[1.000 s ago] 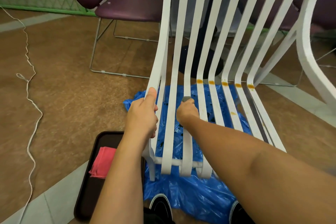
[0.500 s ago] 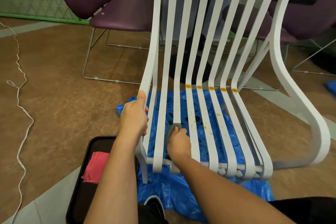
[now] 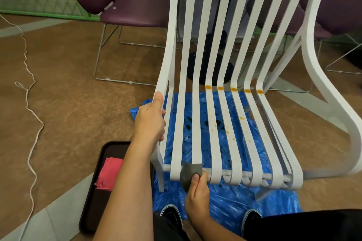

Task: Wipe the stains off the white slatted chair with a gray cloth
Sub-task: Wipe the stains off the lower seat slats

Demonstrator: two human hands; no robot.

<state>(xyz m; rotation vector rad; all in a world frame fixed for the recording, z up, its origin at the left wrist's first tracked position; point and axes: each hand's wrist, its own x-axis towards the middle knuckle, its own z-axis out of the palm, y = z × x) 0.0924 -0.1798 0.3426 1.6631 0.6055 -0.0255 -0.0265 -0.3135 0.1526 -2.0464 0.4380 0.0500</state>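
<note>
- The white slatted chair (image 3: 173, 25) is stood on a blue plastic sheet (image 3: 225, 207), which is spread over the brown floor (image 3: 78, 103).
- The left side rail of the seat is clasped by the left grip (image 3: 150, 121): the fingers are curled round the rail and the thumb is laid upward along it.
- The gray cloth (image 3: 189, 174) is pinched by the right grip (image 3: 197, 199), with the thumb pressed on the near face of the cloth.
- The cloth is held against the front edge of the seat, over the down-curled ends of the second and third slats from the left, at the front crossbar.
- A row of orange stains (image 3: 233, 89) is located across the five right-hand slats, at the bend where the seat meets the back.
- Smaller orange specks are scattered on the seat slats nearer the front edge, well apart from the cloth.
- A dark tray (image 3: 92, 191) is placed on the floor just left of the sheet; a folded pink cloth (image 3: 108, 174) is laid in it.
- A purple chair (image 3: 137, 6) is positioned behind the white chair, on its left.
- A white cord (image 3: 29, 103) is trailed over the floor near the left edge of the view.
- Two dark shoes (image 3: 172, 213) are set on the near edge of the sheet.
</note>
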